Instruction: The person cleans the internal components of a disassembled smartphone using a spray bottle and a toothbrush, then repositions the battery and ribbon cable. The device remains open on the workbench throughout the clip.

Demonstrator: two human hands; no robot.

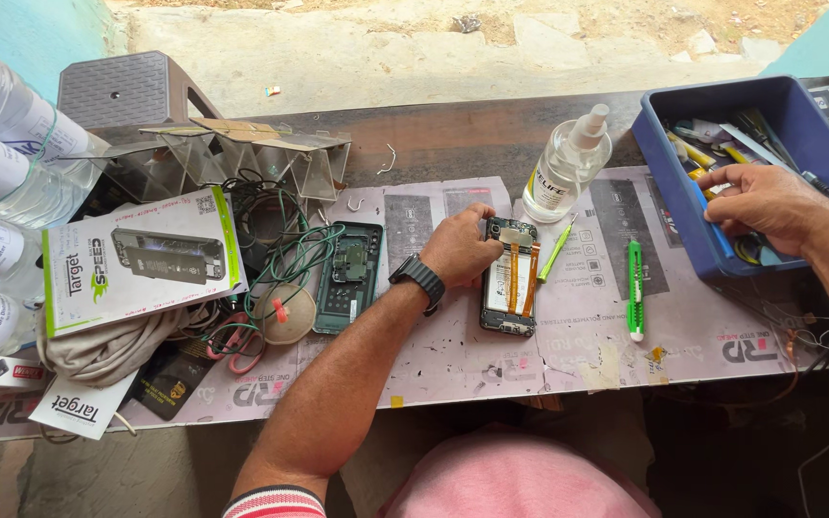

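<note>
Half done by the look of it: opened phone (509,276) (back off, orange flex cables bared) flat on surface (453,355), steadied under left hand (460,247); right hand (758,200), fingers curled, rummaging in blue tool bin (669,182), grasp unclear; reassembly pending.

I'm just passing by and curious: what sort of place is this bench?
Probably a small phone repair stall. An opened phone lies under the left hand, the right hand reaches into a blue tool tray, beside a spray bottle.

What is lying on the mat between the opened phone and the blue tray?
In the head view, a green utility knife lies between the opened phone and the blue tray; a thin green tool lies beside the phone.
</note>
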